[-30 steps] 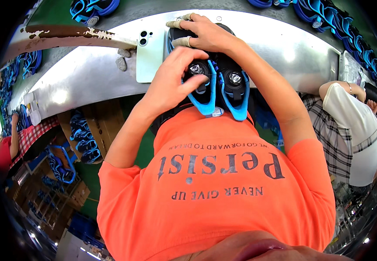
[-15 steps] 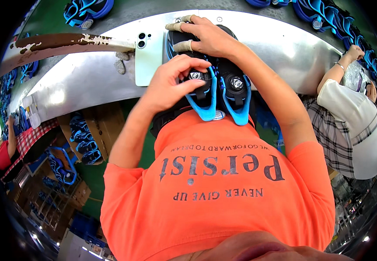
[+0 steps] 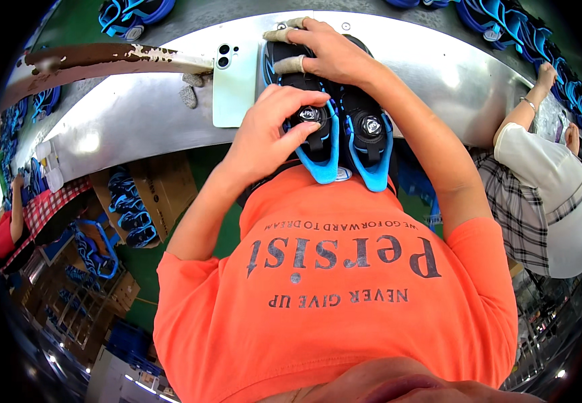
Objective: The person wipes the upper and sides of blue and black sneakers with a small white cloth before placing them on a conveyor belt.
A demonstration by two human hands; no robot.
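Two black-and-blue shoes lie side by side at the bench's near edge, heels toward me. My left hand (image 3: 264, 131) has its thumb and index finger around the round black dial (image 3: 309, 114) on the left shoe (image 3: 324, 169). Its other fingers are curled and partly hidden. Across the toe end of that shoe rests my right hand (image 3: 334, 57), its fingers gripping over the shoe's left side. Pale covers wrap several of its fingertips. The right shoe (image 3: 375, 176) sits beneath my right wrist, with its own dial (image 3: 371, 125) showing.
A pale green phone (image 3: 236, 91) lies left of the shoes on the metal bench (image 3: 150, 127). Beside it are grey stones (image 3: 189, 96) and a chipped curved bar (image 3: 103, 60). More shoes (image 3: 506, 30) line the far side. Co-workers (image 3: 546, 188) stand at right and left.
The view has shifted slightly. My left thumb and index finger remain at the dial, and my right hand keeps its hold on the shoe's toe end.
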